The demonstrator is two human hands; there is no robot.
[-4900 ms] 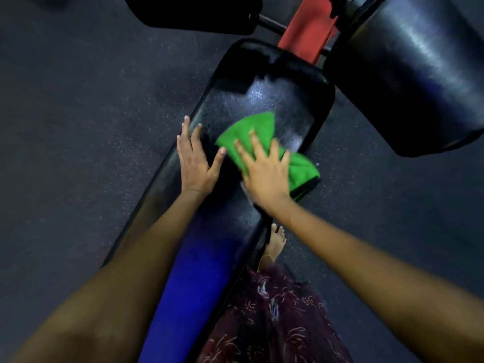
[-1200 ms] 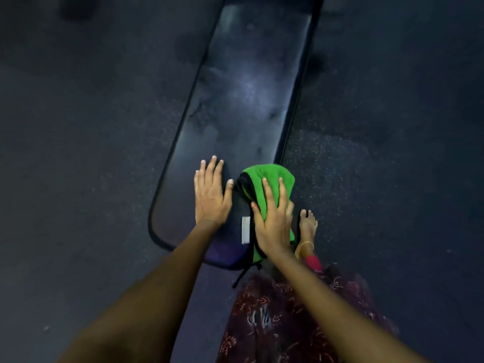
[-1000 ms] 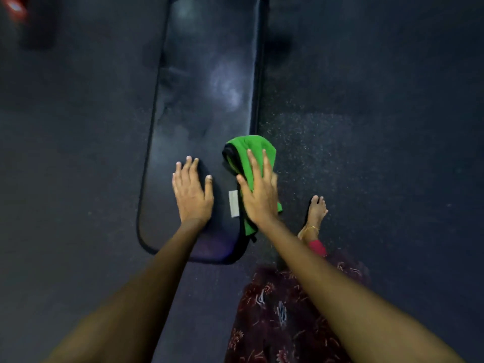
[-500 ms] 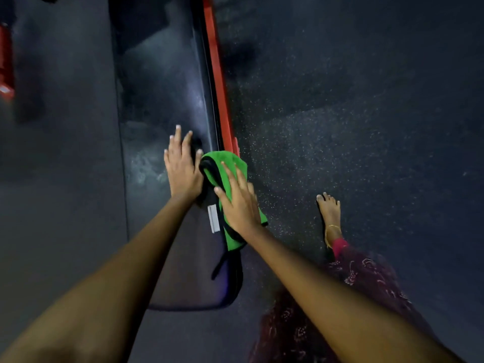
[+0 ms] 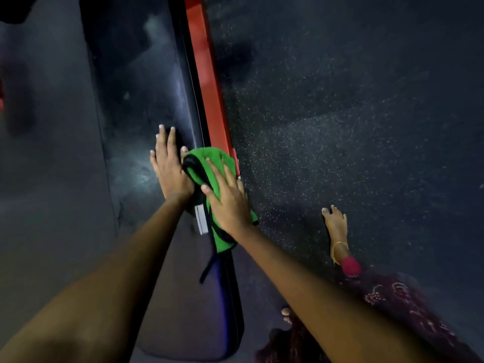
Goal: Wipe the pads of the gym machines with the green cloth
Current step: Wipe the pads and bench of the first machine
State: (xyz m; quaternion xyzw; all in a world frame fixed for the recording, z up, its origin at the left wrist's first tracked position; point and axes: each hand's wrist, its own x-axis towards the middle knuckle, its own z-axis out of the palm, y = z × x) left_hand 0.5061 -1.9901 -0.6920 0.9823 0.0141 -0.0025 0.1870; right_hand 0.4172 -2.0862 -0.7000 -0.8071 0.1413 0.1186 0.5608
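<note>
A long black bench pad (image 5: 146, 95) runs from the top of the head view down to its rounded near end at the bottom. The folded green cloth (image 5: 209, 163) with a black edge and white tag lies over the pad's right edge. My right hand (image 5: 227, 200) presses flat on the cloth with straight fingers. My left hand (image 5: 170, 166) rests flat on the pad just left of the cloth, fingers straight and pointing away from me.
A red metal frame bar (image 5: 207, 74) runs along the pad's right side. Dark speckled rubber floor (image 5: 353, 113) spreads to the right, where my bare foot (image 5: 336, 229) with an anklet stands. Patterned maroon clothing (image 5: 392, 297) hangs at the lower right.
Both hands and the cloth have slid from the pad's near end farther up along its right edge. The view has swung, and the red frame bar now shows beside the pad.
</note>
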